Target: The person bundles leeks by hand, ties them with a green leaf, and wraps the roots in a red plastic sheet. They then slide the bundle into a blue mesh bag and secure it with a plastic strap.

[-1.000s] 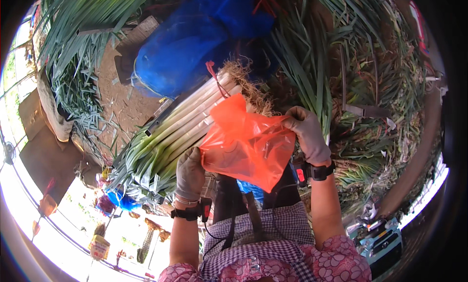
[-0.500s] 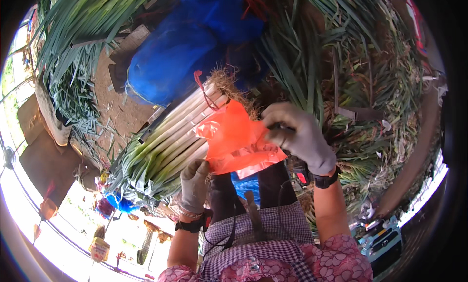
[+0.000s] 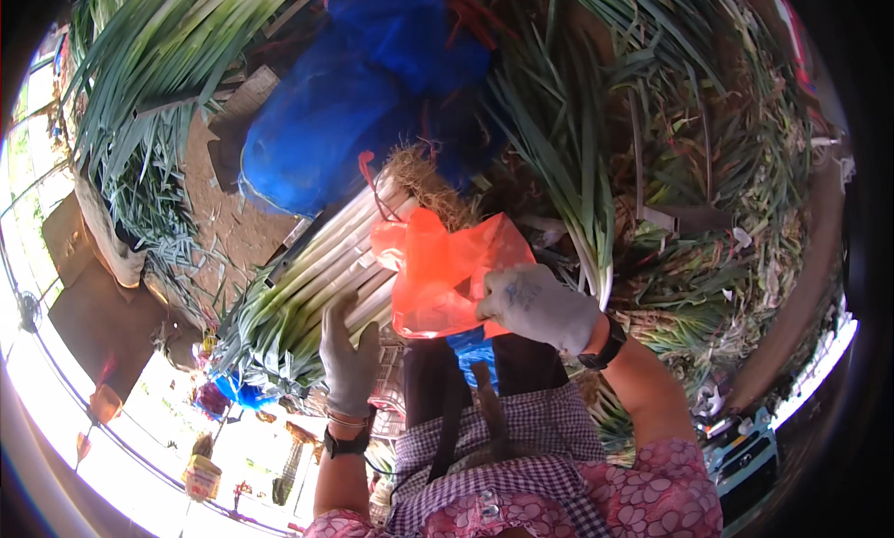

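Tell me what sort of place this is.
Probably an outdoor vegetable packing or market spot: leek bundles on bare dirt, loose green tops piled around, a blue sack, an orange plastic bag in the right hand.

An orange plastic bag (image 3: 445, 275), white-and-green leeks (image 3: 307, 296), a blue sack (image 3: 345, 128), grey-gloved hands (image 3: 535, 305).

Leek bundle (image 3: 317, 287) lies across the lap, blocking the left side; orange bag (image 3: 447, 273) covers its root end. Blue sack (image 3: 354, 119) crowds in just beyond. Leek heaps (image 3: 652, 166) wall the right; only bare ground (image 3: 223, 212) at far left is open.
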Action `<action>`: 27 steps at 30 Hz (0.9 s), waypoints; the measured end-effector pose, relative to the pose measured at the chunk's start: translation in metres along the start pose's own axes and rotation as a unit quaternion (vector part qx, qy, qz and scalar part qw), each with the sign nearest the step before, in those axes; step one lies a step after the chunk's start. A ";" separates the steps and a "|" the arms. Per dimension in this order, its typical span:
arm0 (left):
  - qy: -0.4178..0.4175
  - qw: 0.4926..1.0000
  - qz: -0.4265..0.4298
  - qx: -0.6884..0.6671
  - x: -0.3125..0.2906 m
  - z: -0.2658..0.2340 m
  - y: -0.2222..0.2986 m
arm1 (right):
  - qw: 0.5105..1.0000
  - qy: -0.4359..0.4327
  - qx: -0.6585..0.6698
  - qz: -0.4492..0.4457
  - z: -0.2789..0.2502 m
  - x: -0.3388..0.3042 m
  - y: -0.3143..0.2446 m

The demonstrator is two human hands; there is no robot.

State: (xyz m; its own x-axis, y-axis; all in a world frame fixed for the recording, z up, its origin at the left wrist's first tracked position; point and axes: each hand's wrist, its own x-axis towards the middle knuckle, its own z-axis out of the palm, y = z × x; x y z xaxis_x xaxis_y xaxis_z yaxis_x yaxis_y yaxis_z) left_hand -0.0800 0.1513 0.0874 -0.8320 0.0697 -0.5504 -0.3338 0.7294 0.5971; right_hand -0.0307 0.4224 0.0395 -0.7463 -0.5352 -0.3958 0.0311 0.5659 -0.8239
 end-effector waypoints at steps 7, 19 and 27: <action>-0.418 0.763 0.454 0.191 0.079 0.027 0.082 | 0.997 -0.010 -0.078 -0.015 -0.025 -0.023 0.005; -0.371 0.703 0.498 0.347 0.077 0.014 0.125 | 0.999 0.049 0.015 -0.013 -0.013 -0.039 0.009; -0.423 0.665 0.543 0.291 0.115 -0.002 0.063 | 0.971 0.021 0.191 0.142 0.018 -0.052 0.025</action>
State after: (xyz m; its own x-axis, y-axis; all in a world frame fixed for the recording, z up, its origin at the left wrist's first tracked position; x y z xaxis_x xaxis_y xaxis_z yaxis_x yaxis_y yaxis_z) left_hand -0.1980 0.2034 0.0628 0.1861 0.9481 -0.2580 0.6922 0.0599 0.7192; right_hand 0.0206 0.4533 0.0323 -0.6977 -0.3615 -0.6185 0.4781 0.4079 -0.7778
